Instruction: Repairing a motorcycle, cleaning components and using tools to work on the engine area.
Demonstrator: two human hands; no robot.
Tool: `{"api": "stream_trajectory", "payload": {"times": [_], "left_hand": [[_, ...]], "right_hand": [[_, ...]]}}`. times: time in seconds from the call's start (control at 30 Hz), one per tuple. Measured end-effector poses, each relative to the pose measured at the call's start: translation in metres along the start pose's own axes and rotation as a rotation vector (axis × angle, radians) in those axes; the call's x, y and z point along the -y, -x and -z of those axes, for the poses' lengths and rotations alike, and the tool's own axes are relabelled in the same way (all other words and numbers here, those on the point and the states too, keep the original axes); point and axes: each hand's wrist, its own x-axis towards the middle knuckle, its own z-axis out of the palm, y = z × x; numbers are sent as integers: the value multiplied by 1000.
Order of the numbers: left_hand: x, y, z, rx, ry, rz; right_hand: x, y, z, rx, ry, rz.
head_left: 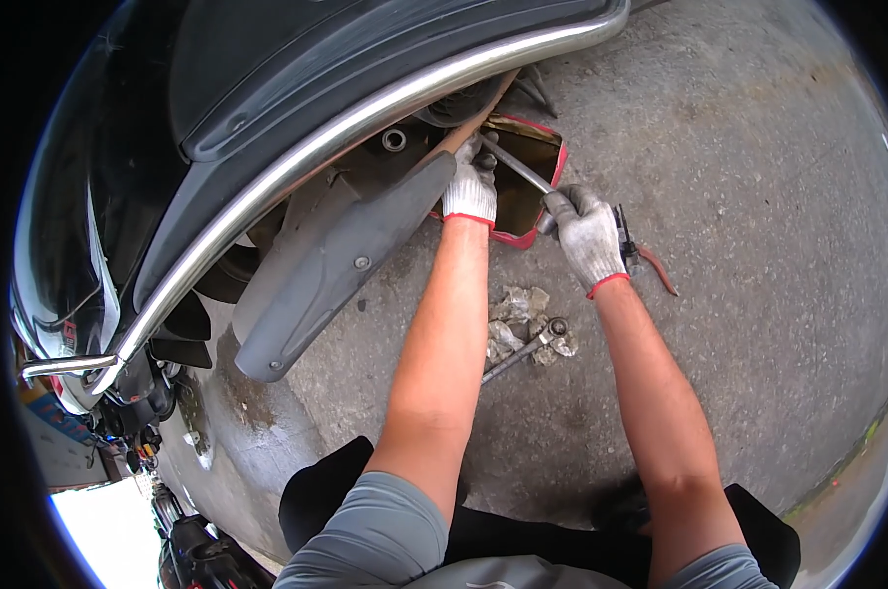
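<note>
A long metal wrench (518, 165) slants above a red-rimmed pan (560, 169) with dark, oily-looking liquid in it. My right hand (586, 231), in a grey-stained white work glove with a red cuff, is closed round the handle's near end. At the wrench's far end, beside the scooter's underside, my left hand (471, 187) wears a matching glove and has its fingers curled on the tool. What the wrench head meets is hidden by that hand and the scooter (267, 118). The scooter's grey muffler cover (350, 265) lies just left of my left wrist.
Behind my right hand, red-handled pliers (660, 270) lie on the concrete ground (758, 324). Between my forearms, a ratchet (524, 351) rests on crumpled, dirty wrapping (512, 312). A chrome rail (365, 108) curves along the scooter's side. Another motorbike (208, 555) stands at lower left.
</note>
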Motion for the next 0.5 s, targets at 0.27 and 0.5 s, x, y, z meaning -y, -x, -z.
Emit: {"api": "stream_trajectory", "payload": {"times": [0.27, 0.5], "left_hand": [[-8, 73, 25, 9, -258, -78], [-23, 121, 71, -58, -573, -170]], "right_hand": [[-43, 41, 9, 362, -174, -233], [-77, 95, -44, 742, -200, -310]]}}
